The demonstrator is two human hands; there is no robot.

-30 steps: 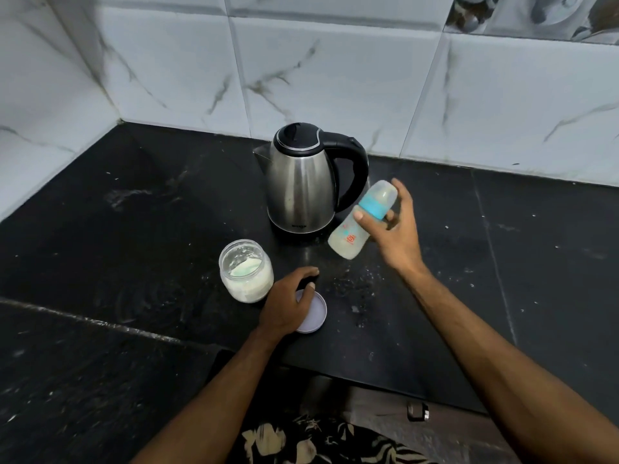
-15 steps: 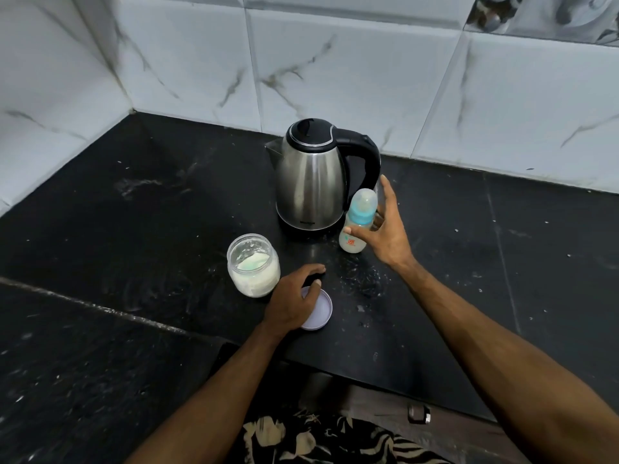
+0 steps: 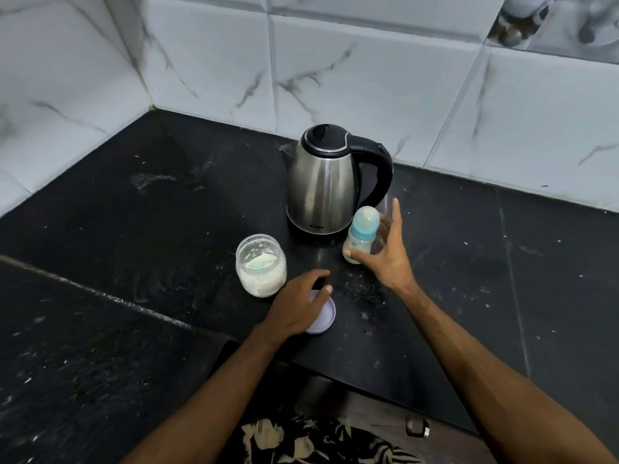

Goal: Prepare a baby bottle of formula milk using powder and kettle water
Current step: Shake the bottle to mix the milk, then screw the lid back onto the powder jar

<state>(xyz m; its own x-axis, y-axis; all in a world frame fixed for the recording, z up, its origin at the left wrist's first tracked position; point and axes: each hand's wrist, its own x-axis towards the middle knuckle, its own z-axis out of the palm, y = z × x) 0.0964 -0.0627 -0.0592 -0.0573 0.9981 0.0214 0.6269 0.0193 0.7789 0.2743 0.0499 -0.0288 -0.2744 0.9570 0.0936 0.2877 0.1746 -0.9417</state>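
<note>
The baby bottle (image 3: pixel 361 237), with a blue collar and clear cap, stands upright on the black counter (image 3: pixel 167 229) just right of the steel kettle (image 3: pixel 323 185). My right hand (image 3: pixel 388 259) is around it, thumb against its lower body, fingers blurred behind it and the index finger pointing up. An open glass jar of white formula powder (image 3: pixel 261 266) stands left of the bottle. Its pale lid (image 3: pixel 323 318) lies flat in front, and my left hand (image 3: pixel 294 304) rests on top of it with loosely bent fingers.
White marble-look tiles (image 3: pixel 368 78) close off the back and left sides. White powder specks are scattered on the counter in front of the bottle. The counter's front edge runs just below the lid, with patterned clothing beneath it.
My right hand has brought the bottle down from a tilted hold in the air and stood it upright beside the kettle. The left hand has stayed on the lid.
</note>
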